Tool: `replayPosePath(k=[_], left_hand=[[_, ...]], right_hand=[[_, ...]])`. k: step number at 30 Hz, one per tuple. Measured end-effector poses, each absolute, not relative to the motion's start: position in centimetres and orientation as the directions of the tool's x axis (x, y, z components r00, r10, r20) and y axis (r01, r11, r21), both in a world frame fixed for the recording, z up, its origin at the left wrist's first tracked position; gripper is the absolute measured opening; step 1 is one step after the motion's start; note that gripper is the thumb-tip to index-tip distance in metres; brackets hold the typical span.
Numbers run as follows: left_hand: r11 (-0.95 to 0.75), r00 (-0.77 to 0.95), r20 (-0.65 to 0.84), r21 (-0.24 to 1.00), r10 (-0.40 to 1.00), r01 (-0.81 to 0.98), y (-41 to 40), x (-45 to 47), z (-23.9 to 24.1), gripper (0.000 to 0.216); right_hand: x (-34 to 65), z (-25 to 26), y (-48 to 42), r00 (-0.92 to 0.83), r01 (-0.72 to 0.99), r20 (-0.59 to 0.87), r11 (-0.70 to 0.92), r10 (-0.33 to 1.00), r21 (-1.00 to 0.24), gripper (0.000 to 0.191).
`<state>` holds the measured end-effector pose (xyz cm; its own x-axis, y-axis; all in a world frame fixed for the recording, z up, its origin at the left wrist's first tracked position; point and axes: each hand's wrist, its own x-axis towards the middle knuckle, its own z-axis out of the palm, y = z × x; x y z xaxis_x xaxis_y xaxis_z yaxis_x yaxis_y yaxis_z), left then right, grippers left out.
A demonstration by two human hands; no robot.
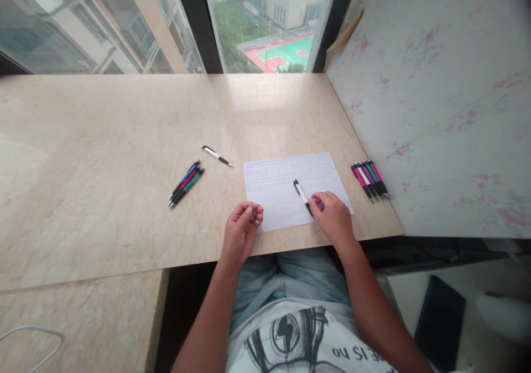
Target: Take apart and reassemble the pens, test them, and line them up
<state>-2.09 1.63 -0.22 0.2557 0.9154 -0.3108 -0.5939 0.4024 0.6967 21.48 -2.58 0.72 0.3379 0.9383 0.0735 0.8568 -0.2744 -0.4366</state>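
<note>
A white sheet of paper with faint handwriting lies on the beige marble-look desk. My right hand rests on the sheet's lower right part, fingers pinched on a white and black pen whose tip points at the paper. My left hand sits at the sheet's lower left corner, fingers curled loosely with nothing visible in them.
A single white pen lies left of the paper, and three coloured pens lie further left. Several pens lie by the floral wall panel on the right. Windows stand behind the desk. A white cable runs at bottom left.
</note>
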Motion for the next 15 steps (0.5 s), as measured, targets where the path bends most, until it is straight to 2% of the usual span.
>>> replayPosePath(k=[11, 15], left_hand=[[0.404, 0.249, -0.318, 0.694, 0.915, -0.596, 1.7, -2.0, -0.1, 0.012], [0.393, 0.244, -0.309, 0.699, 0.919, -0.597, 1.6, -2.1, -0.2, 0.01]], right_hand=[[19.5, 1.1, -2.7, 0.36, 0.874, 0.049, -0.319, 0.932, -0.366, 0.011], [21.5, 1.3, -2.6, 0.448, 0.861, 0.113, -0.394, 0.887, -0.322, 0.014]])
